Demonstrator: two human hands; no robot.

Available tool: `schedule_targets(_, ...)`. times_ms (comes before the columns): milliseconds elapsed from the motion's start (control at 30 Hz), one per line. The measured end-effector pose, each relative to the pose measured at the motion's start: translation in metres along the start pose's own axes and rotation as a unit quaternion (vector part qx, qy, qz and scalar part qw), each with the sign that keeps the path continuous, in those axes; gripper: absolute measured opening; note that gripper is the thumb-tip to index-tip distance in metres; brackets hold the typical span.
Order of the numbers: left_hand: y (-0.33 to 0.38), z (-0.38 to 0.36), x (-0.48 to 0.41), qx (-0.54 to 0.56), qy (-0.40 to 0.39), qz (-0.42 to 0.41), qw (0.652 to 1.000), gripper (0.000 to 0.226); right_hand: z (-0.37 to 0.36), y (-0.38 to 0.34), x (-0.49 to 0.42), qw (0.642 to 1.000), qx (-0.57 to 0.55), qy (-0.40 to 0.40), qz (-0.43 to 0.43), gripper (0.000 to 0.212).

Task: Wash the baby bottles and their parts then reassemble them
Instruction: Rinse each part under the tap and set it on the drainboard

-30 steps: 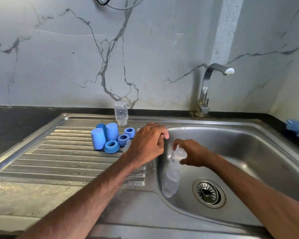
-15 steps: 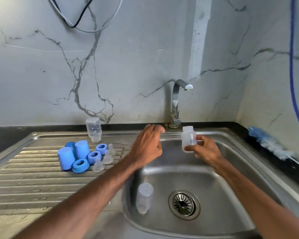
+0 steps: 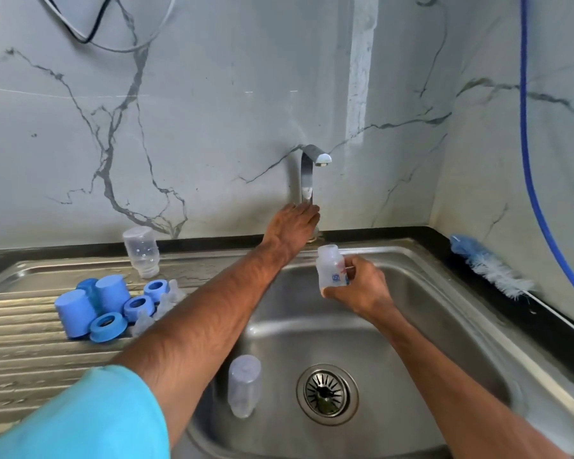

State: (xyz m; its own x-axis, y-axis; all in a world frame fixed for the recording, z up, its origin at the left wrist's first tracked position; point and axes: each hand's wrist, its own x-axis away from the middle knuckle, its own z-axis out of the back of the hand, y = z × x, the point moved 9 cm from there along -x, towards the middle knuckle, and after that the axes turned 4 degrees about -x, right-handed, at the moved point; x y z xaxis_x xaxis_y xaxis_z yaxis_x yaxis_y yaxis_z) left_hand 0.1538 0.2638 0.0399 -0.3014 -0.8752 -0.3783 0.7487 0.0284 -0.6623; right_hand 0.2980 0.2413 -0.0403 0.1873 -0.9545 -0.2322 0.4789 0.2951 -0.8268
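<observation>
Now that the left grip (image 3: 292, 223) has reached the tap (image 3: 307, 173), closure indeterminate, the bottle (image 3: 328, 268) held in the right grip (image 3: 362, 289) likely awaits rinsing.

Single head-worn wide-angle view, angled forward and down.
It looks from close above the sink (image 3: 438, 313) toward the tap (image 3: 307, 175) and the wall (image 3: 212, 127) behind.

Blue and red print on the bottle (image 3: 329, 267) is unreadable.
</observation>
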Motion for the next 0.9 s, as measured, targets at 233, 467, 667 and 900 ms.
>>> schedule_targets(233, 0.0, -0.034, 0.033, 0.085, -0.046, 0.073, 0.993, 0.075, -0.002, 0.003, -0.002, 1.0, 0.012, 0.0, -0.006, 0.069)
schedule_targets(467, 0.006, -0.041, 0.064, 0.382, -0.15, 0.086, 0.908, 0.104, -0.014, -0.001, -0.003, 0.999, 0.038, -0.018, -0.004, 0.066)
schedule_targets(667, 0.015, -0.042, 0.111, 0.601, -0.07, 0.275, 0.747, 0.06, -0.004, -0.028, -0.002, 0.999, 0.005, 0.02, 0.045, 0.072)
schedule_targets(900, 0.038, -0.062, 0.126, 0.744, -0.052, 0.352, 0.566, 0.037, -0.006, -0.022, 0.006, 0.999, 0.012, 0.004, 0.04, 0.074)
